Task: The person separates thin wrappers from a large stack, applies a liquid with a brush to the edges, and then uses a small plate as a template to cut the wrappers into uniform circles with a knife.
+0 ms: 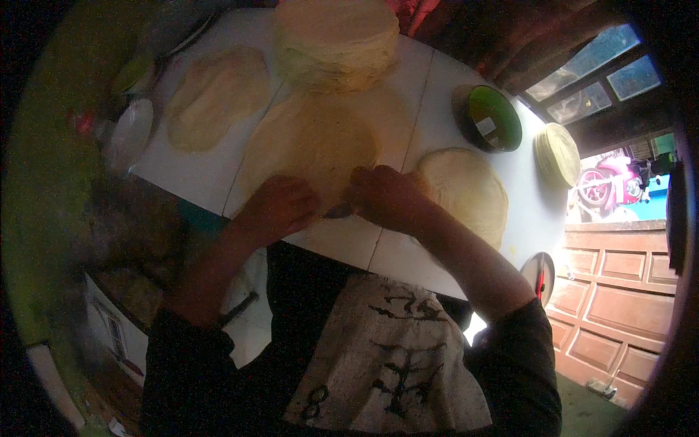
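A large, thin round sheet of dough (311, 136) lies on the white table in front of me. My left hand (289, 205) rests at its near left edge, fingers curled; whether it pinches the sheet is too dark to tell. At the near right edge, my right hand (379, 188) has its fingertips together on the rim of the sheet, their grip partly hidden. Between both hands a small dark round shape shows under the near edge. Beyond the sheet stands a tall stack of round sheets (336, 49). Another round pile (464, 191) lies beside my right forearm.
An oval sheet (218, 98) lies at the left, near a white dish (131, 131). At the right are a green bowl (494, 117), a smaller stack of rounds (557, 155) and a round plate (538, 278) with a red item. A cloth bearing writing (393, 360) covers my lap.
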